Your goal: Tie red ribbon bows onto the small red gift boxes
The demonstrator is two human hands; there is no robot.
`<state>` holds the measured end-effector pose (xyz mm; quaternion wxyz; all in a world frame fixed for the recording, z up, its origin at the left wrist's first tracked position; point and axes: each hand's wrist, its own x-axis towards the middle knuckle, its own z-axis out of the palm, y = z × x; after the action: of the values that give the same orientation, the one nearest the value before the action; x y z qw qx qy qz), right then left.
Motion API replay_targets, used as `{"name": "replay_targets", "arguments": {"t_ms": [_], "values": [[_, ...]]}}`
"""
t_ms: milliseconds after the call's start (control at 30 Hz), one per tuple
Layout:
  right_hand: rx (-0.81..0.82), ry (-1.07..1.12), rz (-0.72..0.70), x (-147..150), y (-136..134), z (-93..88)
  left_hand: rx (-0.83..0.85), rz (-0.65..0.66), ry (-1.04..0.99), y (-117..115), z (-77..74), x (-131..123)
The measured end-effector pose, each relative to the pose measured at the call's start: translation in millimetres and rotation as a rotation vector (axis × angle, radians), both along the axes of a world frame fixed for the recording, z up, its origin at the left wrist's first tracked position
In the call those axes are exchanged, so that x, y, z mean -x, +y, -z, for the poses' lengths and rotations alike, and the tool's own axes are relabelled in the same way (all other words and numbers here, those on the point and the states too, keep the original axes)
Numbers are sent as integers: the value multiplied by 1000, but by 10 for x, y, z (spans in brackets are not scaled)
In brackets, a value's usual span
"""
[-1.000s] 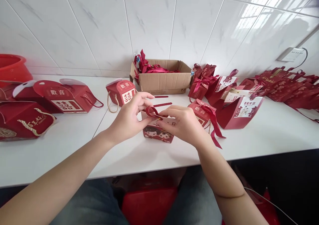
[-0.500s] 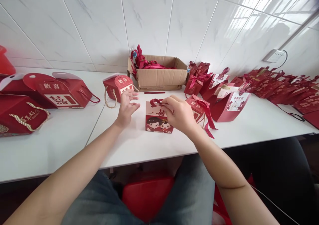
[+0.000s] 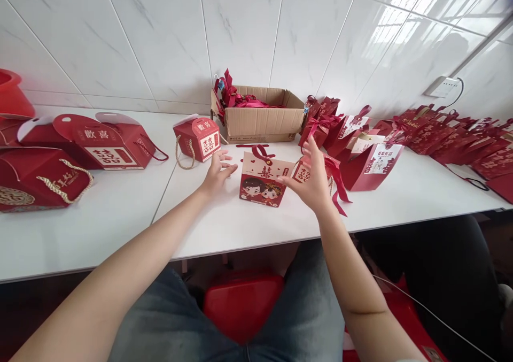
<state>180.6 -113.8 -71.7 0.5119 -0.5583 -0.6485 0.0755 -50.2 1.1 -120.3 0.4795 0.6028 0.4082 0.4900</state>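
Note:
A small red and pale pink gift box (image 3: 262, 186) with a cartoon couple on its front stands upright on the white table, a dark red ribbon loop (image 3: 260, 152) at its top. Left of it, my left hand (image 3: 218, 172) hovers with fingers apart, holding nothing. My right hand (image 3: 310, 177) is open at the box's right side, thumb by its upper right edge; whether the thumb touches it I cannot tell. Partly behind that hand is a red box with a ribbon bow (image 3: 334, 172). Beyond my left hand stands a small red box with rope handles (image 3: 198, 137).
A cardboard carton (image 3: 264, 124) of red ribbons stands against the tiled wall. Larger red gift boxes (image 3: 108, 145) are at the left, and several red gift bags (image 3: 428, 132) line the right. A dark-clothed person's leg (image 3: 433, 266) shows at the lower right.
My right hand has let go of the ribbon at the box's top and moved right, its fingers opening. The box now stands slightly turned. My left hand stays open beside it.

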Motion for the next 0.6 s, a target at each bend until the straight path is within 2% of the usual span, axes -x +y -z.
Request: {"name": "replay_targets", "arguments": {"t_ms": [100, 167, 233, 367, 433, 500, 567, 600], "values": [[236, 170, -188, -90, -115, 319, 20, 6, 18, 14, -6, -5], [305, 185, -256, -65, -162, 480, 25, 8, 24, 21, -6, 2], [288, 202, -213, -10, -192, 567, 23, 13, 33, 22, -4, 17], [175, 203, -111, 38, -374, 602, 22, 16, 57, 14, -14, 44], [89, 165, -41, -18, -598, 606, 27, 8, 65, 7, -24, 45], [-59, 193, 105, -142, -882, 607, 26, 0, 78, 1, -30, 35], [-281, 306, 380, -339, -1154, 588, 22, -5, 97, -3, -30, 19], [-337, 338, 492, -467, -1264, 570, 22, -4, 106, -3, -28, 12]]}}
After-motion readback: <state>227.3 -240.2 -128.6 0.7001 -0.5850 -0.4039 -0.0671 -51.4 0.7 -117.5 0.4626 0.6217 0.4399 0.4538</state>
